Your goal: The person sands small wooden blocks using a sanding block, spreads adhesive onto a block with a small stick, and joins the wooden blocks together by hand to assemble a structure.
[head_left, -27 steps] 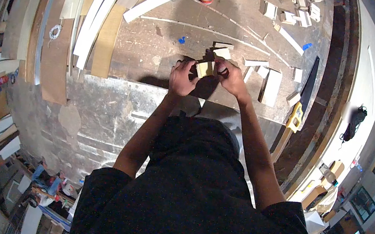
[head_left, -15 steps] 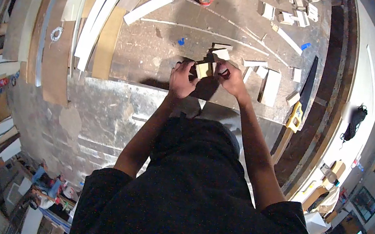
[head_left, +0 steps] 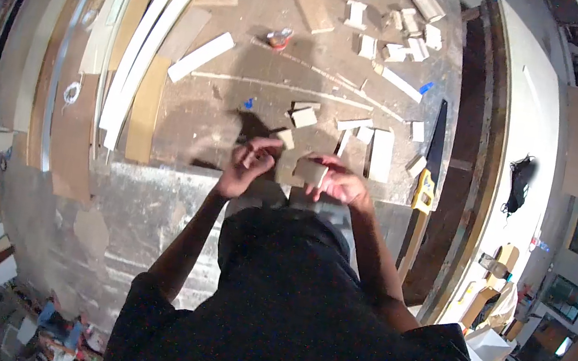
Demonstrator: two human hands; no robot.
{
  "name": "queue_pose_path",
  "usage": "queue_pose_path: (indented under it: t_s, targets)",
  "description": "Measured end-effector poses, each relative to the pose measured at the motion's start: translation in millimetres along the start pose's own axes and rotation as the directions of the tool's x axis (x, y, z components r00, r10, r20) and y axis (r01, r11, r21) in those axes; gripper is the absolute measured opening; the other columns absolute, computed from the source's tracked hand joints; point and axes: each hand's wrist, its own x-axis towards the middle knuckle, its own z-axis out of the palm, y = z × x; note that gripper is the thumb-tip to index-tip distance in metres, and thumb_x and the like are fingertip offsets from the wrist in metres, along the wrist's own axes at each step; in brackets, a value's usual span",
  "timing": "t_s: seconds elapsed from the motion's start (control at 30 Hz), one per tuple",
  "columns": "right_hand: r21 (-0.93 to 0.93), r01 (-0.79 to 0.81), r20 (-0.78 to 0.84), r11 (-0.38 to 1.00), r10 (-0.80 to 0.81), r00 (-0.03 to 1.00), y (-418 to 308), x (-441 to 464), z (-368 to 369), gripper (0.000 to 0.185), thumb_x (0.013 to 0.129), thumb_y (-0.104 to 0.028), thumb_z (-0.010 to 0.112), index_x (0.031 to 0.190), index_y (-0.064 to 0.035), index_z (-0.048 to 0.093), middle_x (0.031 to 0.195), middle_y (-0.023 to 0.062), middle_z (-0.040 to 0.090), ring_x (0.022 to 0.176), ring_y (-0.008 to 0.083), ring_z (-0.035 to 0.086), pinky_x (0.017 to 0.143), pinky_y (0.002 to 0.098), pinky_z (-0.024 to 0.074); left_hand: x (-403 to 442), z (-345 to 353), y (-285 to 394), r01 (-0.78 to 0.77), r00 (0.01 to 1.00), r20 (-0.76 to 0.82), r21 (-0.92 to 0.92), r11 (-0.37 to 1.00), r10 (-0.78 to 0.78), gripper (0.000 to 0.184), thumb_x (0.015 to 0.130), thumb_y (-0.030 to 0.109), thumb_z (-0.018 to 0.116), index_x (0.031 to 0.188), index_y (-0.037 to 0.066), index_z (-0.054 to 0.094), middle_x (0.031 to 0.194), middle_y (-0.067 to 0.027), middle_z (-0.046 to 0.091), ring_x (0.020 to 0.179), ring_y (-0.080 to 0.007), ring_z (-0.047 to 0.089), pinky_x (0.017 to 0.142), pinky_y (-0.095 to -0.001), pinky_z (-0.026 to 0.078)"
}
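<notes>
My right hand (head_left: 345, 187) grips a small wooden block (head_left: 310, 171) near the table's front edge, fingers behind it. To its left, my left hand (head_left: 249, 167) is raised with fingers curved and thumb apart, and I see nothing held in it. Just beyond the left fingertips lies a small wood piece (head_left: 285, 138). Farther back, a pale wood offcut (head_left: 304, 118) rests against other thin pieces. Several white-faced strips, including a wide one (head_left: 381, 156), lie to the right of my right hand.
A handsaw (head_left: 425, 191) with a yellow handle lies along the table's right edge. Small wooden assemblies (head_left: 355, 15) sit at the back right. Long boards (head_left: 143, 120) cover the left side. A red cup (head_left: 279, 39) and thin strips (head_left: 281, 87) lie mid-table.
My hands have come apart and drawn nearer my body. The block both hands were on is now in my right hand only. The camera view has shifted.
</notes>
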Motion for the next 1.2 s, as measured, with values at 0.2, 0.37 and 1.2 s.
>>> queue_pose_path:
  t_s: [0.2,0.37,1.2]
  targets:
    - [0.021,-0.102,-0.044,0.995,0.102,0.994,8,12,-8,0.044,0.087,-0.013,0.056,0.125,0.005,0.046,0.11,0.0285,0.059,0.089,0.0499,0.065,0.069,0.0545,0.0597,43,21,57,-0.29,0.885,0.456,0.378,0.879,0.096,0.042,0.075,0.02,0.082,0.111,0.002,0.07,0.103,-0.0101,0.066,0.09,-0.0176,0.062,0.075,-0.0302,0.049]
    - [-0.14,-0.037,-0.149,0.989,0.015,0.989,-26,11,21,0.04,0.091,-0.013,0.047,0.125,0.0072,0.042,0.109,0.0291,0.06,0.089,0.0476,0.065,0.067,0.0515,0.0592,37,50,145,-0.383,0.923,0.227,0.443,0.811,0.312,0.046,0.078,0.019,0.078,0.118,0.0,0.064,0.103,-0.0111,0.066,0.092,-0.0206,0.061,0.08,-0.033,0.048]
    - [-0.115,-0.09,-0.338,0.989,0.046,0.94,-51,-51,15,0.037,0.096,-0.019,0.051,0.116,0.0108,0.049,0.087,0.0234,0.065,0.074,0.0309,0.069,0.069,0.0393,0.061,50,150,125,-0.23,0.956,0.288,0.604,0.763,0.06,0.044,0.077,0.019,0.08,0.115,0.002,0.064,0.11,-0.0165,0.064,0.099,-0.0319,0.065,0.085,-0.0385,0.051]
